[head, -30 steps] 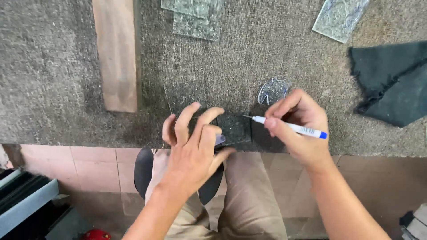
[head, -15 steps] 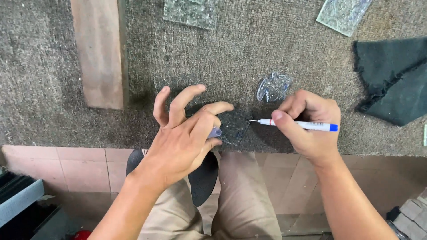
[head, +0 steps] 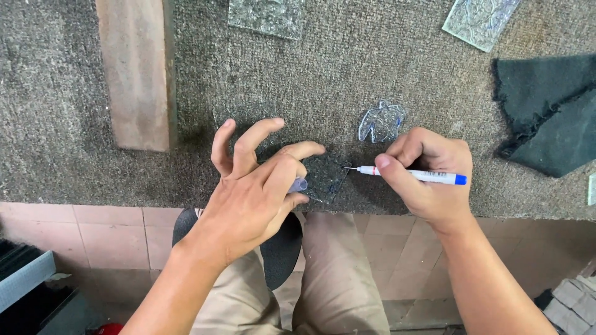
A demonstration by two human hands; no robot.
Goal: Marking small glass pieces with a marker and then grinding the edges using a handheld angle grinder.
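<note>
A small pane of clear textured glass lies flat near the front edge of a grey carpeted bench. My left hand rests beside and partly over it, fingers spread, with a small blue pen cap pinched between thumb and forefinger. My right hand grips a white pen with a blue end; its fine tip points left, just at the pane's right edge. A cut clear glass shape lies just behind the pen.
A wooden block lies on the bench at the left. Two more textured glass pieces lie at the back. A dark cloth is at the right. Below are my trouser legs, a tiled floor and a grey crate.
My left hand has slid off the glass pane toward the left and lifted its fingers. The pen tip has drawn back to the pane's right edge.
</note>
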